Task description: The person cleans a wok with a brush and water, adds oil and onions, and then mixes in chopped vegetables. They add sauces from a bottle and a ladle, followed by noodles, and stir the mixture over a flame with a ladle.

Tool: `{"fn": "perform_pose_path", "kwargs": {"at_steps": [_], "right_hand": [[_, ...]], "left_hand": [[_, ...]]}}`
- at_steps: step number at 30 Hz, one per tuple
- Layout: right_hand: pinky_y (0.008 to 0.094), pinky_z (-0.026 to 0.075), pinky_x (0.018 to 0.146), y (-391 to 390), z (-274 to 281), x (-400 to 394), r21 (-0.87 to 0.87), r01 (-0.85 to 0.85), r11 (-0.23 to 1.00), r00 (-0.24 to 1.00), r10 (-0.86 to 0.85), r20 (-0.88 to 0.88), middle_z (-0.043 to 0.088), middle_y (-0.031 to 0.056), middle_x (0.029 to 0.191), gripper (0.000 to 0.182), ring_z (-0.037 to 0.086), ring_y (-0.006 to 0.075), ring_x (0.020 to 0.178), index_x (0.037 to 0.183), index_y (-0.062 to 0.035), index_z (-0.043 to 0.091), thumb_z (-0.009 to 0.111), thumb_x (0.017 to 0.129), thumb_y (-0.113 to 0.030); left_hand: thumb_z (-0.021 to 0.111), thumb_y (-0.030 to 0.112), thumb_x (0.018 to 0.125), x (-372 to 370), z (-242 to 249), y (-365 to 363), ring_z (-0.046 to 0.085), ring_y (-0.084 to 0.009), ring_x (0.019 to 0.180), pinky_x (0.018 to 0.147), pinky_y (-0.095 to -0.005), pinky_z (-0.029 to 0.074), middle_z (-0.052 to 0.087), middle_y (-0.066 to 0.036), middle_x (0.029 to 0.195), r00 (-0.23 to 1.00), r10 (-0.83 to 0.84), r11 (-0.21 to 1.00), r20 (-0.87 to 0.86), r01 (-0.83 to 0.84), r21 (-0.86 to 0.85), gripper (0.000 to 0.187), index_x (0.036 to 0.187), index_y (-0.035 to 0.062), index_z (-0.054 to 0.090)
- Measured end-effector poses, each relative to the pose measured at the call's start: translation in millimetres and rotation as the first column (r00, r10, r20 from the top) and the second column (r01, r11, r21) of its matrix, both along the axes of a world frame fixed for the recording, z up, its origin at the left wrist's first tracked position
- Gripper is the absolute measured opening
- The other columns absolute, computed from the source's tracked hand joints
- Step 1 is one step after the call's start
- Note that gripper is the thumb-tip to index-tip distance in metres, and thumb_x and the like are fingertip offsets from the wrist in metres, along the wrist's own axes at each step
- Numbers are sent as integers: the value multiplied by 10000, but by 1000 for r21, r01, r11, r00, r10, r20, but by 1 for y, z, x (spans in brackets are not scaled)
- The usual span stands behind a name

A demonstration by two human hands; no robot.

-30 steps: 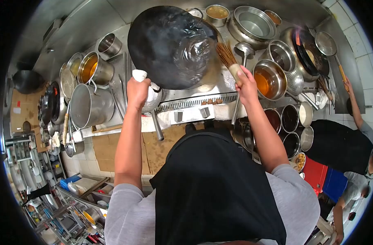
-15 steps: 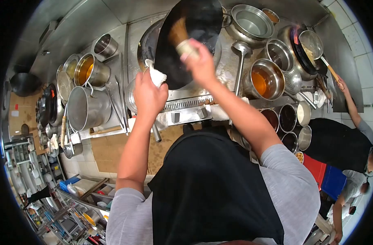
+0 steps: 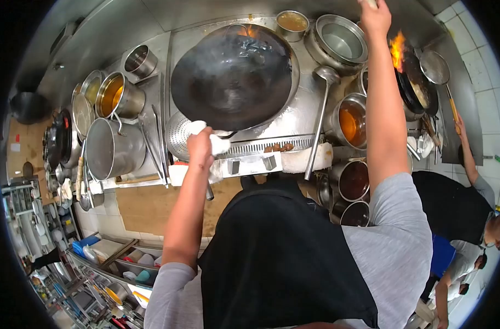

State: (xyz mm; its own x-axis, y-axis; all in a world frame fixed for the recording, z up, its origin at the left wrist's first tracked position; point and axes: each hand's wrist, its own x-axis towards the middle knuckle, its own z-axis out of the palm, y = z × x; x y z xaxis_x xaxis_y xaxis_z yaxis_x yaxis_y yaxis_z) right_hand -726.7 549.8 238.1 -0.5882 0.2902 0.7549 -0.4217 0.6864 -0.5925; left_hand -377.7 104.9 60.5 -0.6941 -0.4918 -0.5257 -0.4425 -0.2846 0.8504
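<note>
The wok point(image 3: 233, 82) sits on the stove point(image 3: 310, 98) between eleven and twelve o'clock. It looks heavy, stiff and hot, its inside slick; its near rim around seven o'clock seems the place to hold, through the cloth point(image 3: 220, 146) that the left hand point(image 3: 199, 148) grips. The right hand point(image 3: 375, 21), toward one o'clock, is clenched around a pale object point(image 3: 372, 3), mostly cut off.
</note>
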Motion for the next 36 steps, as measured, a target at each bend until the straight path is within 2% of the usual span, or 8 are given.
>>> {"fn": "perform_pose_path", "kwargs": {"at_steps": [7,10,17,20,25,32,35,36], "right_hand": [[564,553,968,-141,-115,-2,167,118,979,990,-130,62,664,283,1220,470,672,488,1111,1347,-74,635,703,952,-320],[498,560,1053,-201,-171,95,497,-727,473,540,-52,840,702,184,1344,466,675,380,1277,1332,-108,720,779,904,-282],[429,580,1018,-202,-160,115,-303,-754,583,-108,345,932,773,188,1274,514,749,342,1158,1278,-119,792,884,810,-312],[533,619,901,-161,-153,24,608,-367,704,714,-205,669,687,256,1311,394,755,442,1066,1315,-57,687,659,982,-265],[562,566,993,-200,-160,-15,224,20,974,985,-58,164,600,252,1364,604,679,470,1185,1549,-127,525,675,996,-318],[413,553,980,-276,-220,151,-152,-895,420,222,713,665,738,160,1214,439,703,358,1073,1276,-129,762,861,851,-167],[460,597,917,-233,-188,95,-401,-711,577,-138,444,885,757,163,1267,544,750,375,1072,1357,-162,740,874,837,-251],[475,621,850,-210,-211,42,-15,-795,606,190,272,943,781,178,1163,488,769,385,1009,1346,-156,741,815,871,-237]], "left_hand": [[691,-20,880,-54,-54,51,754,-316,832,726,-457,646,705,-183,994,983,158,924,-91,-115,363,257,1116,-94,621],[677,8,897,-59,-52,57,755,-325,826,717,-477,659,709,-187,994,990,131,882,-59,-89,464,238,1111,-81,625],[591,-6,897,-55,-61,59,761,-343,812,701,-496,674,702,-197,993,988,113,833,-103,-38,552,204,1092,-68,592],[571,-15,925,-58,-44,68,766,-394,878,766,-531,679,691,-236,1056,990,106,861,-91,-46,507,237,1145,-101,545],[638,-27,875,-61,-69,70,709,-268,830,700,-431,607,684,-116,985,984,165,884,-72,-115,453,177,1050,-41,664],[562,-44,919,-61,-52,73,772,-370,872,739,-512,689,685,-201,1046,983,114,921,-141,-52,385,220,1137,-75,555],[561,-49,923,-60,-55,74,775,-356,880,744,-494,690,689,-197,1052,988,89,937,-123,-41,346,222,1144,-62,564],[561,-49,927,-60,-53,77,774,-353,879,746,-489,692,684,-190,1058,987,113,939,-114,-68,337,212,1139,-50,567]]}}
